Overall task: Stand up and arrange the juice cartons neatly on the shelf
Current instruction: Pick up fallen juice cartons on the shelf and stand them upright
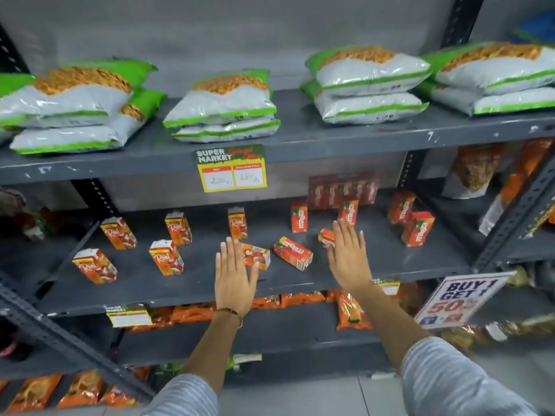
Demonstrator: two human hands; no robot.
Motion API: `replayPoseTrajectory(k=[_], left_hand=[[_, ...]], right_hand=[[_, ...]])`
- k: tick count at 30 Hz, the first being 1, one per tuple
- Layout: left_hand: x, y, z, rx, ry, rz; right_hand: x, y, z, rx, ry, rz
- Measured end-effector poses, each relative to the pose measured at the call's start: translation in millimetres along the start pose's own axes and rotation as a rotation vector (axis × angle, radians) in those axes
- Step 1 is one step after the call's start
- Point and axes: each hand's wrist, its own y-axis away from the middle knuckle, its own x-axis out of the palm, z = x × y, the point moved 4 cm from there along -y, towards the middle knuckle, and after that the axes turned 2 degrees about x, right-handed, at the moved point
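Both hands flat and empty over the fallen cartons, and there's plenty upright nearby to knock down.

Nearest us, the left hand (233,276) is spread wide, palm down, gripping nothing, its fingertips just reaching the tipped Real carton (256,256) at its one o'clock. The right hand (348,256) is equally open and empty, hovering by the small fallen carton (326,236) at its eleven o'clock. Between the hands, the toppled Maaza carton (293,253) lies on its side on the middle shelf (180,291). The risk, I'd say, is a flat-handed sweep sliding these instead of lifting them. Further back, the upright Maaza carton (348,212) stands right at twelve o'clock off the right fingertips; one careless reach tips it. Deeper still, the standing Real cartons (178,228) at ten o'clock look domino-prone.
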Motion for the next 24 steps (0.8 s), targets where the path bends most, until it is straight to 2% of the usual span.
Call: replayPoseTrajectory(k=[4,10,15,21,24], left_hand=[[36.4,-9.2,21.8,-0.085,0.035,0.033],[85.3,-17.4,45.4,-0.207,0.009,0.139],[102.1,-28.6,54.7,-0.322,0.001,0.209],[106.2,-30.8,56.9,-0.336,-0.037,0.241],[105.6,-31.6,55.4,-0.326,-0.053,0.254]], right_hand=[[27.7,-20.9,-42.0,0.197,-0.111,0.199],[57.3,-65.8,-73.2,0.32,-0.384,0.443],[62.9,-88.5,-88.9,0.335,-0.483,0.546],[63.5,-73.5,-97.8,0.596,-1.066,0.645],[51.4,-63.0,-87.9,0.554,-1.343,0.725]])
